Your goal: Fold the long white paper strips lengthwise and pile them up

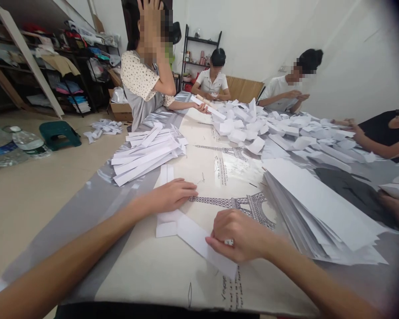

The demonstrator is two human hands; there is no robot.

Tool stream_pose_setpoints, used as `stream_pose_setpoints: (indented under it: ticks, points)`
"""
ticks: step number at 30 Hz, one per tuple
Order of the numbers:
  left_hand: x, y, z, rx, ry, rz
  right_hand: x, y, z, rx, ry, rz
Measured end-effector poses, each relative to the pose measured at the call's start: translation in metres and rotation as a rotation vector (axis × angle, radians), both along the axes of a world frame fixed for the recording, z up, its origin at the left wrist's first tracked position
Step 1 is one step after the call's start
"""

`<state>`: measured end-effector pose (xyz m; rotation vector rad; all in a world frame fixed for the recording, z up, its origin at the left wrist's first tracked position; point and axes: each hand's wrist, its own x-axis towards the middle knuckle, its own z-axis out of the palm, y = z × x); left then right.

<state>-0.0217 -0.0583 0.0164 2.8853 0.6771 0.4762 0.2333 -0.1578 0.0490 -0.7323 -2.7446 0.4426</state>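
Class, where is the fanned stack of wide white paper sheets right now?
In the head view, the stack lies on the table, right of the right hand and nearer than the heap of loose papers.

White wall (269,33) fills upper ctr. & upper rt. of frame. Upper lt.: dk. shelving (83,84) crammed w/ cloth (61,63) & bags, pale slanted post (28,61) in front. Blk. rack (202,40) upper ctr. w/ small items; tan slatted panel (244,90) to its rt., low on wall. Beige floor (96,153) down lt. side w/ dk. green stool (59,135), clear bottles (29,142) at lt. edge, cardboard box (120,111) nr. shelving. Table (86,208) spans ctr. & btm., grey/cream cover (129,270), light glare mid-frame.
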Motion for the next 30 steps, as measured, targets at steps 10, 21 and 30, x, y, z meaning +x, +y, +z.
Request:
stream_pose_setpoints:
  ticks: [10, 21, 30]
  points:
    - [-0.006, -0.028, 0.033, -0.351, 0.087, -0.086, 0.009, 0.023, -0.024, -0.037, -0.006, -0.151]
    - [0.003, -0.047, 0.027, -0.612, 0.059, 0.092, -0.003, 0.009, -0.018, -0.244, 0.095, -0.318]
    - [0.006, -0.053, 0.026, -0.614, 0.062, 0.138, -0.005, 0.006, -0.017, -0.280, 0.079, -0.359]
